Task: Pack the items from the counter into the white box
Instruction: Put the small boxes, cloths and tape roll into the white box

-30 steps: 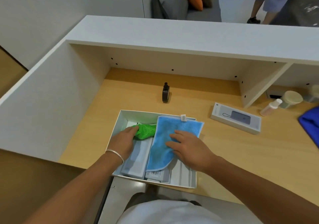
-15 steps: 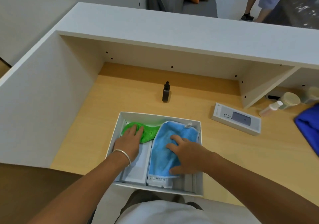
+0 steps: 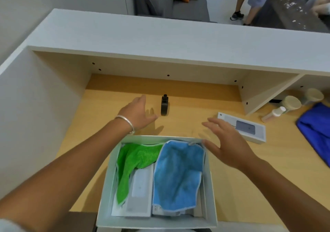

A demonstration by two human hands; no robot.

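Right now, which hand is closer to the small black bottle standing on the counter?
The left hand. It hovers open just left of the small black bottle, not touching it. The right hand is farther off, open, above the white box's far right corner.

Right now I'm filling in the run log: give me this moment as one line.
left hand: open, reaching toward black bottle | right hand: open, above counter | white box: green cloth, blue cloth inside

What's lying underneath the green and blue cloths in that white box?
Under the green cloth a grey-white flat carton shows in the white box. Below the blue cloth only a labelled white edge peeks out; the rest is covered.
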